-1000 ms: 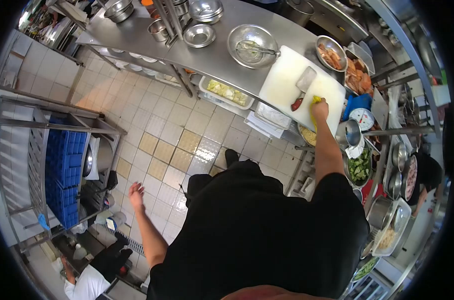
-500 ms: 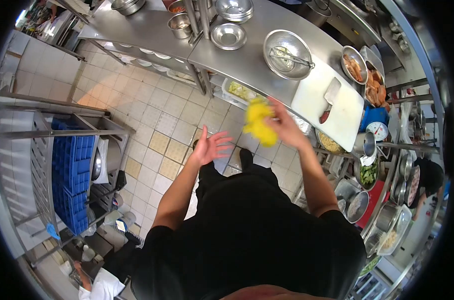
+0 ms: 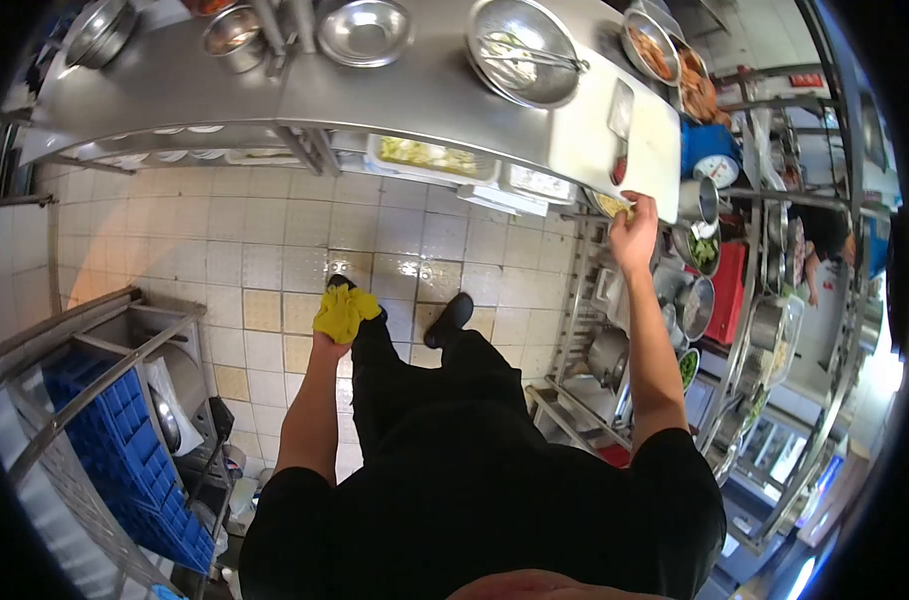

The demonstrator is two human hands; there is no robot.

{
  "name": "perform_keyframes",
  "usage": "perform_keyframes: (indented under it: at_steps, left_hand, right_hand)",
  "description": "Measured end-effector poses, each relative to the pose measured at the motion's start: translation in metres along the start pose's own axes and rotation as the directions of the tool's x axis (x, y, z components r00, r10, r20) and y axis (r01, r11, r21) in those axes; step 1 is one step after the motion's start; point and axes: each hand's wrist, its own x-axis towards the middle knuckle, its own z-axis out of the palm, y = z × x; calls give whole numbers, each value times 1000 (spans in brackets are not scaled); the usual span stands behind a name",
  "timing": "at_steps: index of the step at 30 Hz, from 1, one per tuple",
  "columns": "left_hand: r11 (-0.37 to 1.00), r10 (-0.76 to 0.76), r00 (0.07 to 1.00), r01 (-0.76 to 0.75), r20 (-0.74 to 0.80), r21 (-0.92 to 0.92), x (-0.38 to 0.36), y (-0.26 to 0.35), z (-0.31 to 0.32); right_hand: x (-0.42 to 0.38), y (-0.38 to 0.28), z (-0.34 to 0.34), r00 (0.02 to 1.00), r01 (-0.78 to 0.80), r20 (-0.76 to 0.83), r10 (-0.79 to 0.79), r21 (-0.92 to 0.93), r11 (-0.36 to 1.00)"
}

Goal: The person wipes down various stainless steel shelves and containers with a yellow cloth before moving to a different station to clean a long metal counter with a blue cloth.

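Note:
My left hand (image 3: 333, 335) hangs low over the tiled floor, shut on a crumpled yellow cloth (image 3: 345, 310). My right hand (image 3: 633, 228) reaches out to the near edge of the white cutting board (image 3: 595, 135) on the steel counter (image 3: 375, 90), fingers curled at the board's rim above a bowl of pale shredded food (image 3: 612, 205). A cleaver with a red handle (image 3: 621, 135) lies on the board, beyond my right hand.
Steel bowls (image 3: 365, 30) and a large strainer bowl (image 3: 523, 50) stand on the counter. A tray of yellow food (image 3: 425, 157) sits on the shelf below. Blue crates (image 3: 125, 450) fill a rack at lower left. Another person (image 3: 825, 240) works at far right by pots and vegetable bowls.
The yellow cloth passed from my right hand to my left, which dropped low with it. My right hand went back to the cutting board's edge. The view swung nearer the counter.

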Motion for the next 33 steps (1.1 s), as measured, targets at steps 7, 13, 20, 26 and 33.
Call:
perform_keyframes:
  at_steps: [7, 13, 20, 26, 33]
  left_hand:
    - [930, -249, 963, 267, -102, 252, -17, -120, 13]
    - [882, -167, 982, 190, -92, 431, 60, -205, -43]
    - [175, 273, 959, -126, 75, 976, 234, -283, -8]
    - [-241, 213, 805, -506, 554, 828, 349, -323, 38]
    - [-663, -179, 339, -735, 924, 141, 430, -379, 54]
  right_hand:
    - [29, 204, 36, 991, -45, -130, 35, -72, 996]
    - [15, 250, 81, 898, 129, -403, -176, -141, 982]
    - [19, 291, 125, 730, 227, -653, -202, -47, 973]
    - [28, 279, 138, 579, 250, -794, -186, -44, 967]
    - [45, 293, 164, 315, 355, -917, -244, -125, 927]
